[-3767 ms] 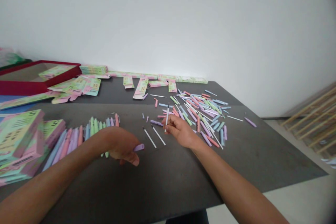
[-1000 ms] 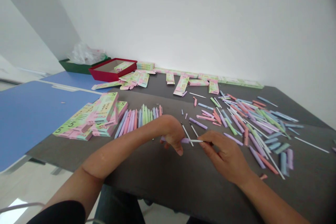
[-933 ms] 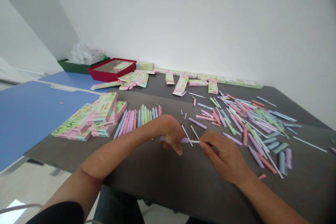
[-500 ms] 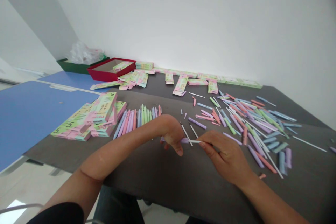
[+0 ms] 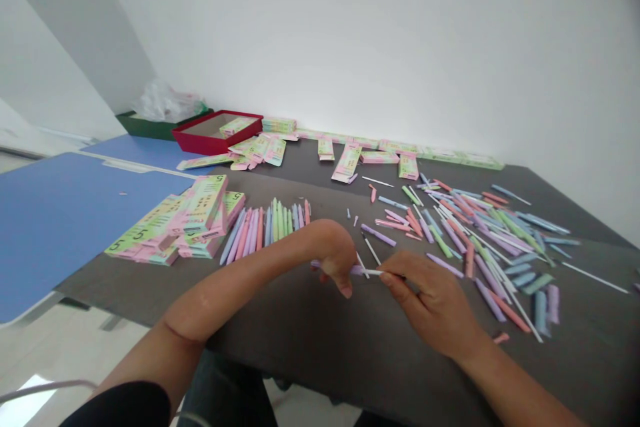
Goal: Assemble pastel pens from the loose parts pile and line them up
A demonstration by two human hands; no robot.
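Left hand (image 5: 334,255): curled, knuckles up, fingers closed around a lilac pen barrel (image 5: 357,270), which lies crosswise with both ends showing beyond the grip.

Right hand (image 5: 430,300): thumb and forefinger pinched together on a thin white rod (image 5: 373,272), other fingers loosely curled beneath. The rod runs from the pinch toward the barrel's right end. They look end to end, perhaps just inserted, but the view is too poor to settle it.

Both hands are held close together just above the dark grey tabletop (image 5: 325,340), which extends below them to the near edge. Contact between hands and table is hard to judge.

A second white rod (image 5: 371,251) lies just beyond the hands. A loose heap of pastel barrels and white rods (image 5: 480,257) spreads to the right, near the right hand. A neat row of pastel barrels (image 5: 265,227) lies left, beyond the left forearm, beside stacked pink-and-green boxes (image 5: 200,210). A blue board (image 5: 75,220) adjoins the table's left edge.
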